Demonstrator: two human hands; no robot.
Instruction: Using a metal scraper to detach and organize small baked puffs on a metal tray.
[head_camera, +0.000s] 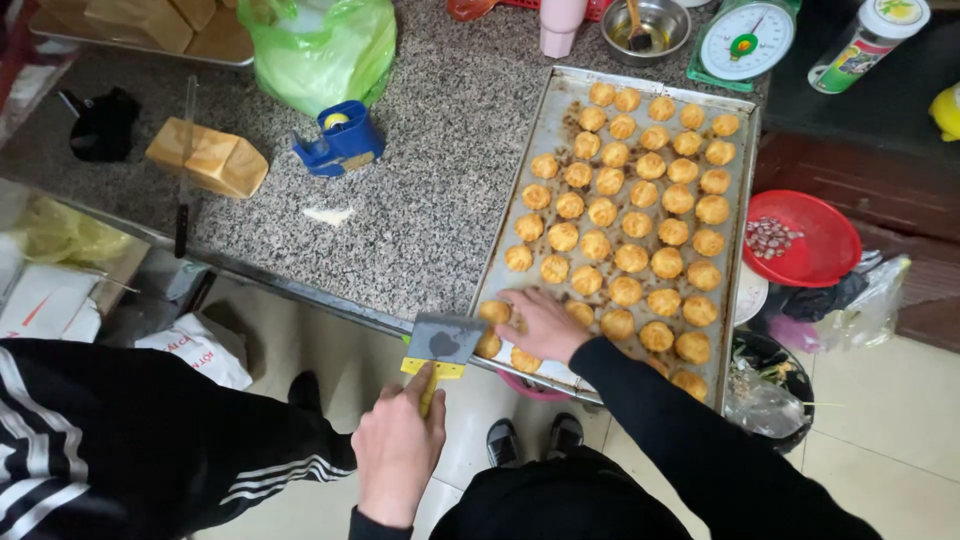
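On the speckled granite counter (420, 200), the baking tray (548, 140) remains nearly full of puffs (632, 258); left hand (398, 450) grips a yellow-handled scraper (442, 345), right hand (545, 325) rests with fingers spread flat on corner puffs.

Scraper (441, 345): yellow handle mostly buried under left hand (399, 448), only the top shows. Right hand (541, 325) covers part of the puffs at the baking tray (520, 165) near corner. Tray's near edge hidden behind the right sleeve. Kitchen scale (746, 38) and steel bowl (653, 25) cropped by top edge. Red plate (805, 240) contents too small to tell.
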